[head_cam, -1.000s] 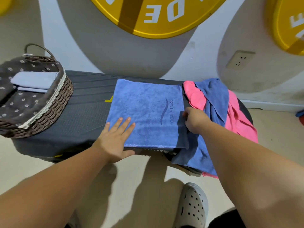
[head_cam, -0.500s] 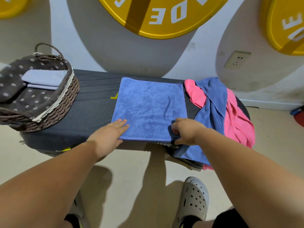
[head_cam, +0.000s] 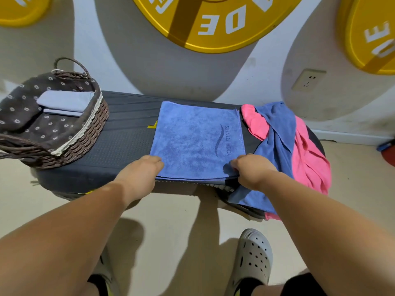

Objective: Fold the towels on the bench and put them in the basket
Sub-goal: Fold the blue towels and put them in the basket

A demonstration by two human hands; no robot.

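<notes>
Your blue towel (head_cam: 195,137) is lying flat and folded on the dark surface (head_cam: 121,144), roughly in the middle of it. Its printed "YOGA FITNESS" lettering is running from the near edge toward the wall, along the right side, and the towel's slightly longer axis is lying the same way, across the surface's length. Its near edge is sitting right at the front edge of the surface, with several layers showing there.

You are reaching both bare arms forward and down from the bottom corners of the view. Your left hand (head_cam: 140,174) is resting palm down at the near left corner of the towel, fingers curled over the edge; whether it is pinching the cloth or only pressing on it, you cannot tell from here. Your right hand (head_cam: 251,169) is at the near right corner, knuckles up, fingers closed around the towel's edge and gripping the layers.

Just right of the blue towel, a pink towel (head_cam: 307,159) and a darker blue towel (head_cam: 277,135) are lying heaped and unfolded, draping over the front of the surface. At the left end, the wicker basket (head_cam: 85,133) with its flowered lining is standing on the surface, already holding pale folded towels (head_cam: 66,102)
</notes>
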